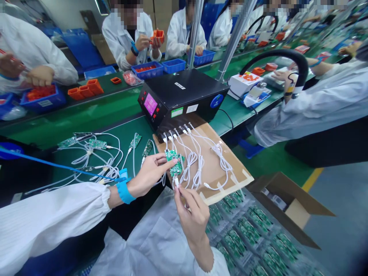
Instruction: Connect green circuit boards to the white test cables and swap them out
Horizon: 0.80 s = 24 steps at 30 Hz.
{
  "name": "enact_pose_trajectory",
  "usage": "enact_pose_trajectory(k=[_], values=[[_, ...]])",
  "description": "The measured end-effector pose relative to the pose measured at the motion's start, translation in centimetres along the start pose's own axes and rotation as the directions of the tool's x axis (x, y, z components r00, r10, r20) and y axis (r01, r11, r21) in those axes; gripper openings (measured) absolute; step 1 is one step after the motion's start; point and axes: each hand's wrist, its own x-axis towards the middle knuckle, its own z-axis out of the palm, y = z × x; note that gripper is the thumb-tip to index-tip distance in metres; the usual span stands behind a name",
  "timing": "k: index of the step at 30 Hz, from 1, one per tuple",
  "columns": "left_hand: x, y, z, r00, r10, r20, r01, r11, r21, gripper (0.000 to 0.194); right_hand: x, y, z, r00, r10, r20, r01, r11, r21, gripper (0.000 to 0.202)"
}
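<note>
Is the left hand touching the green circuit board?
Touching. The head view shows the left hand with fingertips pinching the green circuit board by its edge, no gap visible.

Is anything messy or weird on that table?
Yes: left of the black tester box, white cables lie in a tangled heap with loose green circuit boards. Nothing looks broken or spilled.

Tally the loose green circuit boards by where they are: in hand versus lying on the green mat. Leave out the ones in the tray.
Held in the left hand, with the right hand at its white cable: circuit board, 1
Lying on the green mat: boards, 4
Total: 5
</note>
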Motion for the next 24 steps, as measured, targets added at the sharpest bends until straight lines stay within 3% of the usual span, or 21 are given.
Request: enact_pose_trajectory(k=[13, 20, 24], values=[[-0.21, 0.31, 0.02, 0.997, 0.066, -0.036, -0.065, 0.997, 0.031, 0.033, 0.37, -0.29, 0.05, 0.999, -0.043, -0.028, 0.042, 0.999, -0.035, 0.027], [-0.08, 0.30, -0.22, 0.984, 0.178, -0.029, -0.169, 0.969, 0.182, 0.030, 0.30, -0.09, 0.11, 0.999, -0.049, 0.025, 0.050, 0.997, -0.066, 0.025], [-0.21, 0.09, -0.18, 0.972, 0.229, -0.061, -0.207, 0.946, 0.249, 0.040, 0.32, -0.32, 0.12, 0.999, -0.028, 0.023, 0.030, 0.998, -0.054, 0.024]])
